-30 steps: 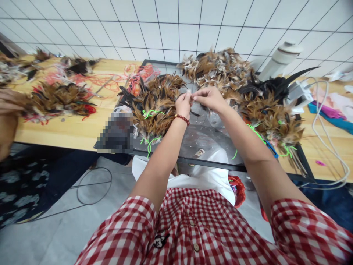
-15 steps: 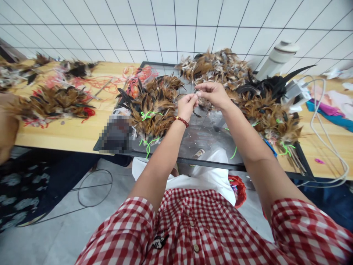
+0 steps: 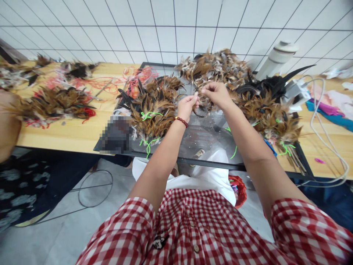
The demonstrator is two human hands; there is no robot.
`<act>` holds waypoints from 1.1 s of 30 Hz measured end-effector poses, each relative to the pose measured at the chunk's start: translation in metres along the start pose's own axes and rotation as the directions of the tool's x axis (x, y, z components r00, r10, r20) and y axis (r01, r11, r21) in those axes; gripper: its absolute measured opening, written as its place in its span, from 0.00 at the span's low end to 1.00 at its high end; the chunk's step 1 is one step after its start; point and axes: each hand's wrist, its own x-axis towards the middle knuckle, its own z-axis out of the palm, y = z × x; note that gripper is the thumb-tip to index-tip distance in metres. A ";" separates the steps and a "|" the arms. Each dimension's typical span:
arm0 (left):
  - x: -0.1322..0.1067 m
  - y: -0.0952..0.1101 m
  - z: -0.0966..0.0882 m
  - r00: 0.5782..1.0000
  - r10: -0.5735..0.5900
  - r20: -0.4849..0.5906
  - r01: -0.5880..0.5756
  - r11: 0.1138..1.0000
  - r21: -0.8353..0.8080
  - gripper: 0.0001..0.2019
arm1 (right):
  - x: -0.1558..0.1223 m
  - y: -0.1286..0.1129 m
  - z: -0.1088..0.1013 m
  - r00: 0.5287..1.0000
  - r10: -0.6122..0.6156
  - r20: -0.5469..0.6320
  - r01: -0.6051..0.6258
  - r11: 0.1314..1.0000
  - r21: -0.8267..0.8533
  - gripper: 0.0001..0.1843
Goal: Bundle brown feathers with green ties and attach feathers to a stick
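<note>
My left hand [image 3: 186,105] and my right hand [image 3: 217,93] are raised over a dark glass panel [image 3: 204,141], fingertips pinched close together. Between them hangs a small tuft of brown feathers [image 3: 203,106]. The left wrist wears a red bead bracelet [image 3: 182,120]. Left of my hands lies a bundle of brown and black feathers [image 3: 154,106] tied with green cord. Behind them a larger feather heap [image 3: 217,68] sits at the panel's far edge. Another tied bundle [image 3: 273,117] lies to the right.
The wooden table [image 3: 71,132] carries more feather bundles [image 3: 55,101] and red cords [image 3: 93,81] on the left. Another person's arm [image 3: 8,125] shows at the far left edge. A white cylinder [image 3: 275,59], white cable [image 3: 325,140] and coloured cloth [image 3: 331,110] lie right.
Both hands have drifted slightly up and right while staying pinched together. The feather tuft between them now hangs lower and shows more plainly.
</note>
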 end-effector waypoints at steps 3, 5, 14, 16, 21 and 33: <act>0.000 0.001 -0.001 1.000 -0.005 -0.006 0.004 1.000 -0.021 0.10 | -0.002 -0.003 0.000 0.999 -0.047 0.009 0.047 0.999 -0.021 0.08; 0.000 0.001 -0.001 1.000 -0.009 -0.013 0.008 0.999 -0.036 0.10 | -0.004 -0.008 0.001 0.995 -0.078 0.066 0.079 0.997 0.001 0.11; 0.006 -0.001 -0.004 0.990 -0.052 -0.129 0.039 0.993 -0.107 0.11 | -0.003 -0.001 -0.005 0.989 -0.122 0.085 0.134 0.979 -0.154 0.15; 0.009 -0.002 -0.006 0.981 -0.063 -0.181 0.043 0.993 -0.112 0.12 | 0.000 0.006 -0.010 0.990 -0.126 0.065 0.138 0.964 -0.229 0.10; 0.013 -0.003 -0.009 0.971 -0.063 -0.230 0.041 0.994 -0.103 0.11 | 0.002 0.005 -0.012 0.997 -0.078 -0.001 0.077 0.995 -0.063 0.09; 0.013 -0.006 -0.004 0.973 -0.014 -0.229 -0.010 0.995 -0.103 0.09 | 0.002 0.022 -0.010 0.995 -0.074 -0.064 0.057 0.970 -0.237 0.06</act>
